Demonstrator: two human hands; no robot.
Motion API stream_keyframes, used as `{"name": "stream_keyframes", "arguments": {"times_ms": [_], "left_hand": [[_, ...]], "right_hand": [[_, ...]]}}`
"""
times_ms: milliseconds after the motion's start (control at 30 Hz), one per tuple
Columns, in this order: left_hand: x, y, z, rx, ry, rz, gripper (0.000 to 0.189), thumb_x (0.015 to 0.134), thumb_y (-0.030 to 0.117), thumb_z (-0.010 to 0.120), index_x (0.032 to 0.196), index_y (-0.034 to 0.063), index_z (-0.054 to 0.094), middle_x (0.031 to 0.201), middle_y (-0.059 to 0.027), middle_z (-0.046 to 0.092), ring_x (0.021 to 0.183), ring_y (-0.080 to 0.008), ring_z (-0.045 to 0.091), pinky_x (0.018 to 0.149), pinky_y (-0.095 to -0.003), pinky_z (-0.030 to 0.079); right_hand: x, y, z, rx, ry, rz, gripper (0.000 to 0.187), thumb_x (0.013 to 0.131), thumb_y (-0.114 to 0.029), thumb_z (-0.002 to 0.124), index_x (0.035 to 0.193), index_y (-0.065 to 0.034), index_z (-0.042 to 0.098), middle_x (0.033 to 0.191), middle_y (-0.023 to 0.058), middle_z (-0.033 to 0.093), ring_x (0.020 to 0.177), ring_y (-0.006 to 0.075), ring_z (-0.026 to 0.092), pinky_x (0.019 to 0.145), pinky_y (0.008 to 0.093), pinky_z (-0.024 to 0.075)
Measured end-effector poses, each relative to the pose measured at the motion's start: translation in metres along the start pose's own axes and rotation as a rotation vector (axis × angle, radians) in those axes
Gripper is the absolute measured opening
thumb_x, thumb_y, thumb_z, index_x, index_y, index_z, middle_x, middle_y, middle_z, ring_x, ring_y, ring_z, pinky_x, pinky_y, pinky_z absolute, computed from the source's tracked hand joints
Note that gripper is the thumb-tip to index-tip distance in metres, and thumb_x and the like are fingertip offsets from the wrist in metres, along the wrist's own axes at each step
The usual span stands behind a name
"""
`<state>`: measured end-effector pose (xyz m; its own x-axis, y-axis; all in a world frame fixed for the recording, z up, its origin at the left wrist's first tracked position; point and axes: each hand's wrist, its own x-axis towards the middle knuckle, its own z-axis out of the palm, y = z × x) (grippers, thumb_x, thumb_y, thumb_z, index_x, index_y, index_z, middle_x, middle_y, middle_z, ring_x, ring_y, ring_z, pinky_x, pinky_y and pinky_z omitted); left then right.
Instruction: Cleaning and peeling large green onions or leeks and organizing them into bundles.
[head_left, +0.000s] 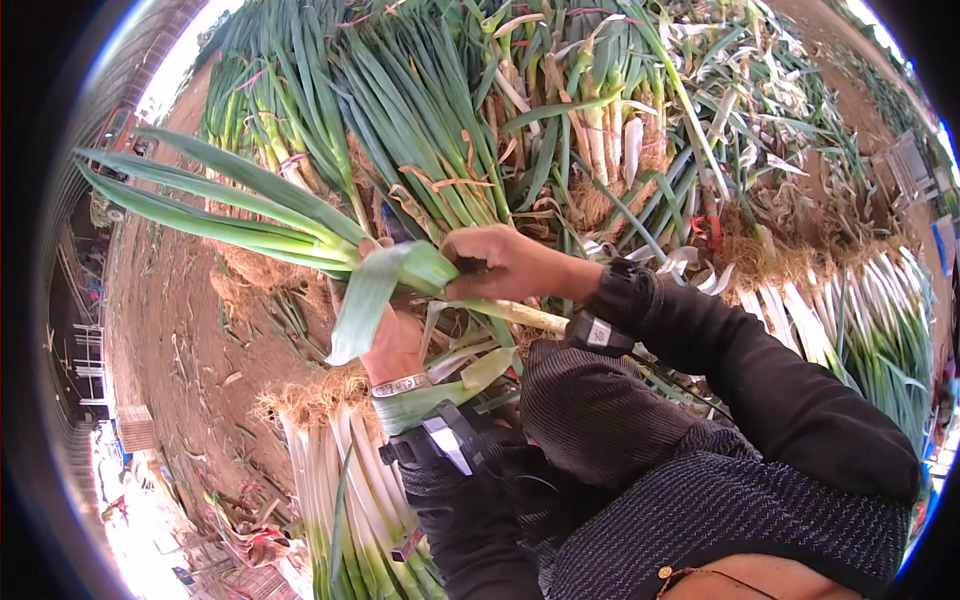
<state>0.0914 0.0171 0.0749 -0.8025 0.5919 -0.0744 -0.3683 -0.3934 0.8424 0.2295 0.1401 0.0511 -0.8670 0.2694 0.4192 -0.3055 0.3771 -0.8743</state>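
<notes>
A large green onion lies across in front of me, its green leaves fanning to the left and its pale stalk reaching right. My left hand is wrapped around it just below the leaves, partly hidden by a folded outer leaf. My right hand pinches the leaf's bent green part by the stalk, thumb and fingers closed. Loose strips of leaf lie over my left wrist, beside a metal bracelet. The root end of the onion is hidden behind my right wrist.
Tied green onion bundles lie ahead. Discarded leaves are heaped at the upper right. Rows of trimmed, rooted onions lie at my left and right. Bare soil stretches left. A wrist device sits on my right arm.
</notes>
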Motion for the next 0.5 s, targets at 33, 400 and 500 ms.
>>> {"name": "stream_keyframes", "arguments": {"times_ms": [33, 400, 500], "left_hand": [[-0.002, 0.0, 0.005, -0.002, 0.001, -0.001, 0.031, 0.087, 0.016, 0.071, 0.114, 0.0066, 0.058, 0.098, -0.0063, 0.064, 0.089, -0.0199, 0.062, 0.079, -0.0358, 0.053], [-0.003, 0.002, 0.009, 0.267, 0.153, 0.061, 0.027, 0.082, 0.01, 0.076, 0.105, 0.0063, 0.061, 0.076, -0.0023, 0.063, 0.059, -0.0104, 0.058, 0.05, -0.0257, 0.045], [-0.005, 0.003, 0.013, 0.165, 0.169, 0.044, 0.023, 0.083, 0.011, 0.075, 0.101, 0.0063, 0.062, 0.072, -0.0023, 0.062, 0.056, -0.01, 0.056, 0.049, -0.0252, 0.043]], "right_hand": [[-0.002, 0.0, -0.001, -0.001, -0.002, 0.002, 0.025, 0.082, -0.012, 0.074, 0.097, 0.0011, 0.058, 0.079, 0.0066, 0.055, 0.073, 0.0113, 0.052, 0.066, 0.029, 0.044], [-0.05, -0.031, -0.01, 0.295, -0.076, 0.12, 0.025, 0.085, -0.013, 0.073, 0.102, 0.0005, 0.061, 0.081, 0.0031, 0.059, 0.075, 0.0081, 0.055, 0.066, 0.0279, 0.0455], [-0.051, -0.043, -0.023, 0.44, 0.005, 0.041, 0.023, 0.087, -0.014, 0.071, 0.105, -0.0017, 0.062, 0.082, 0.0001, 0.06, 0.077, 0.0071, 0.055, 0.068, 0.0253, 0.046]]}}
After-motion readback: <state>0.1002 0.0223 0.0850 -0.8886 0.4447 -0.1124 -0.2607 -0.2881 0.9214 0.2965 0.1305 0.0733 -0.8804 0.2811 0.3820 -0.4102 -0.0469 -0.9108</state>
